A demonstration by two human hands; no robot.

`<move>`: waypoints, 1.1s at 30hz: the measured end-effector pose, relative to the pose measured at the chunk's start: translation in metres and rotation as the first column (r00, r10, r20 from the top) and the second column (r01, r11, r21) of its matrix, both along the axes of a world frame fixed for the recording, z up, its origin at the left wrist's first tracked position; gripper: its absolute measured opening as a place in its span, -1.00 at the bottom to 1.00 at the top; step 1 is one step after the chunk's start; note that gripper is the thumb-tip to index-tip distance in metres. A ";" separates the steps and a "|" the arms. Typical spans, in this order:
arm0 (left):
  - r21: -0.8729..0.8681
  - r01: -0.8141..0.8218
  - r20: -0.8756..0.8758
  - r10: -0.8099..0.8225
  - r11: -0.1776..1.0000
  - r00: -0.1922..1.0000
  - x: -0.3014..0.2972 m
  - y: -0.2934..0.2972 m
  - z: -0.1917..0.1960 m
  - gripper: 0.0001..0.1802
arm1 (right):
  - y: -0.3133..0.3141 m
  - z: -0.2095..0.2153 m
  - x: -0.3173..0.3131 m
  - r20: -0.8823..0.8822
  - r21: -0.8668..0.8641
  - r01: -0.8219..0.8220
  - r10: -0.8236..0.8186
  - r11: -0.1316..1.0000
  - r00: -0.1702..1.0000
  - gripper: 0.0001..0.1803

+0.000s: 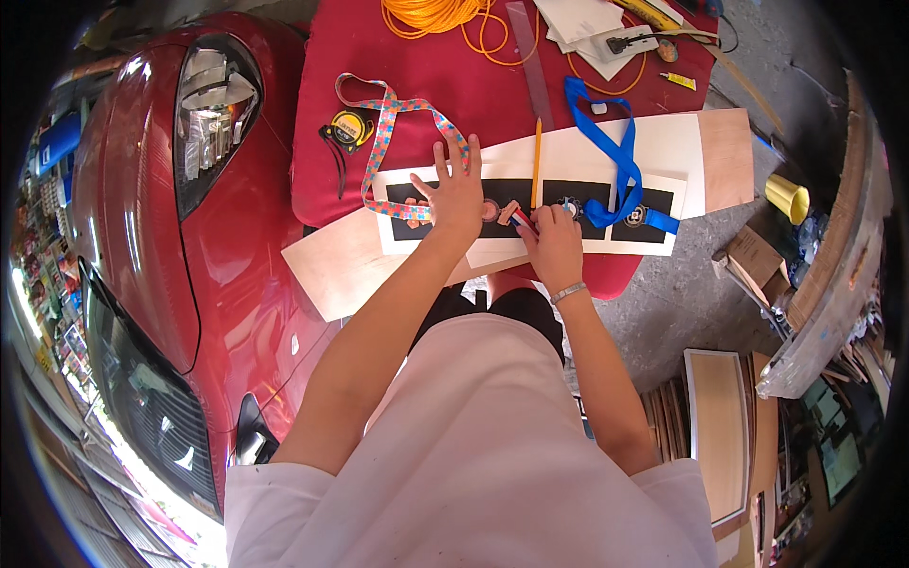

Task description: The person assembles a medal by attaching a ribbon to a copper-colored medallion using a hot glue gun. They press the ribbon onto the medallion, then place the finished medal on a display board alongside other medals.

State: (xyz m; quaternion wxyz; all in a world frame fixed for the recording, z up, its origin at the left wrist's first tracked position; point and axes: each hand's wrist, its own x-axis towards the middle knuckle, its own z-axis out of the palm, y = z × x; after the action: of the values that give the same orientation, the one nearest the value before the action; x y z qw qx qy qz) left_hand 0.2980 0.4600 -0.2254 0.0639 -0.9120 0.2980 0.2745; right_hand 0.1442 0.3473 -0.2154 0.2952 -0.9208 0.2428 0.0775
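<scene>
A long white mat board (492, 248) with black panels lies across the work surface, and several medals sit on the black. My left hand (454, 197) rests over its left part with fingers spread, beside a patterned pink and blue ribbon (383, 151) that loops up onto the red cloth. The fingers of my right hand (557, 246) are drawn together on a short red, white and blue ribbon (522, 219) near the middle. Just above stands a yellow pencil (537, 166), pointing away from me. Right of that hand, a blue ribbon (615, 142) trails over the board to a round medal (634, 217).
Red cloth (327, 57) covers the table, holding a tape measure (348, 131), orange cord (426, 14), a clear ruler (528, 62) and a small yellow tube (678, 80). A red car (237, 284) stands close on the left. Boards and frames (715, 426) lean at right.
</scene>
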 end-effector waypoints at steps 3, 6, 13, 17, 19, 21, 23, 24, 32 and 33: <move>0.007 -0.002 -0.011 0.002 1.000 1.000 0.000 0.001 -0.001 0.47 | 0.006 -0.002 -0.001 -0.012 -0.042 -0.045 0.044 0.998 0.999 -0.68; 0.009 -0.008 -0.017 0.009 1.000 1.000 -0.002 0.003 -0.003 0.48 | 0.011 -0.006 0.000 -0.007 -0.073 -0.051 0.050 0.996 0.999 -0.70; 0.041 0.002 -0.010 -0.001 0.999 1.000 -0.002 0.003 -0.008 0.49 | 0.006 -0.017 -0.001 0.133 -0.229 -0.009 0.041 0.973 0.990 -0.86; 0.023 0.029 0.020 -0.030 0.999 0.999 -0.003 0.002 -0.008 0.49 | -0.003 -0.021 0.000 0.199 -0.238 -0.006 0.055 0.971 0.979 -0.87; 0.018 0.061 0.051 -0.062 0.998 0.997 -0.003 0.003 -0.007 0.47 | -0.006 -0.020 0.001 0.204 -0.229 -0.022 0.070 0.973 0.976 -0.80; 0.016 0.072 0.075 -0.073 0.997 0.994 -0.004 0.004 -0.008 0.46 | -0.006 -0.017 0.001 0.171 -0.213 -0.034 0.072 0.976 0.983 -0.76; 0.018 0.080 0.089 -0.081 0.997 0.993 -0.004 0.004 -0.009 0.45 | -0.006 -0.013 0.001 0.155 -0.181 -0.036 0.065 0.983 0.986 -0.67; 0.018 0.079 0.092 -0.080 0.997 0.993 -0.004 0.005 -0.010 0.45 | -0.004 -0.011 0.001 0.199 -0.152 -0.023 0.054 0.988 0.979 -0.65; 0.006 0.085 0.095 -0.086 0.996 0.992 -0.003 0.005 -0.012 0.45 | 0.017 -0.022 0.010 0.115 -0.143 -0.028 0.045 0.989 0.992 -0.40; -0.021 0.078 0.091 -0.076 0.997 0.993 -0.003 0.006 -0.012 0.45 | 0.018 -0.023 0.010 0.118 -0.146 -0.032 0.050 0.989 0.992 -0.42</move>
State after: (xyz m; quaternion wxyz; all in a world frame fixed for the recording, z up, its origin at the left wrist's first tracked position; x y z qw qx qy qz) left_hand 0.2952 0.4660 -0.2377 0.0768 -0.9120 0.3331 0.2268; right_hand 0.1543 0.3648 -0.2380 0.2407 -0.9475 0.2104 0.0096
